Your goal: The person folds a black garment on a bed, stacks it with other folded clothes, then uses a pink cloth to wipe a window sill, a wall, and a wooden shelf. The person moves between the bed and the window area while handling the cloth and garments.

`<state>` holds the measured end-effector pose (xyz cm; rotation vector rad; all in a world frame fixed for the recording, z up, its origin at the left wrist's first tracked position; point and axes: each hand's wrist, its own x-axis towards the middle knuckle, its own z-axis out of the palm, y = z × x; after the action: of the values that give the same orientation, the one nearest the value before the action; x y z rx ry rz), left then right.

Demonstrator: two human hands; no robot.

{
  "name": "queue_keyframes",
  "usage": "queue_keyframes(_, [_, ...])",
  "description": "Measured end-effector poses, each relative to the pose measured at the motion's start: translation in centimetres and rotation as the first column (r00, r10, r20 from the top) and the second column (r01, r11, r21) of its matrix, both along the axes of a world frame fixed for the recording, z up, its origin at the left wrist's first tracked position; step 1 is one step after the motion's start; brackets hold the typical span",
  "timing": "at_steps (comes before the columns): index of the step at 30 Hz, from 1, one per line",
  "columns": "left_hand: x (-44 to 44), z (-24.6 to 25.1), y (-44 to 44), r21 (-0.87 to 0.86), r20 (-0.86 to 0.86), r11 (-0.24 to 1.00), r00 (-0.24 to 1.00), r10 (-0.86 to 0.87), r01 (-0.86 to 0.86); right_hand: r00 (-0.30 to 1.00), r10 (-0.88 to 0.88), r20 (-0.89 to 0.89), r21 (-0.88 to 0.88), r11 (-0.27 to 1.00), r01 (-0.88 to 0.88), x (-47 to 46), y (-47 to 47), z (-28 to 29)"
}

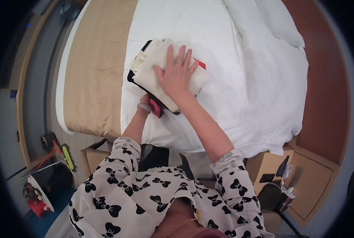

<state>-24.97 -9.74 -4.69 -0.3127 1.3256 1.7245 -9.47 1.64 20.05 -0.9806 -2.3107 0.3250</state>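
A stack of folded clothes lies on the white bed cover (218,119), with a cream ribbed garment (148,70) on top. Black fabric (130,76) shows along its left edge, and a bit of red cloth (200,64) sticks out at the right. My right hand (177,76) rests flat on the cream garment, its fingers spread. At the stack's near left edge is my left hand (145,100), a grey bangle on its wrist. A pink-and-black cloth item (156,107) sits against this hand. The left fingers are mostly hidden by the stack.
A tan bed runner (96,68) crosses the bed at left. Near its corner, a brown box (95,157) stands on the floor. A black bin (57,178) and a green brush (67,157) are at lower left. A wooden bedside cabinet (305,181) stands at right.
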Motion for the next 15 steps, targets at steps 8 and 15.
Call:
queue_keyframes(8, [3.0, 4.1, 1.0, 0.293, 0.081, 0.955, 0.995, -0.065, 0.038, 0.993, -0.094, -0.068, 0.110, 0.989, 0.101, 2.0, -1.2, 0.6])
queue_keyframes(15, [2.5, 5.7, 2.1, 0.384, 0.186, 0.923, 0.977, -0.103, 0.025, 0.988, -0.112, -0.103, 0.147, 0.981, 0.127, 3.4, 3.0, -0.1])
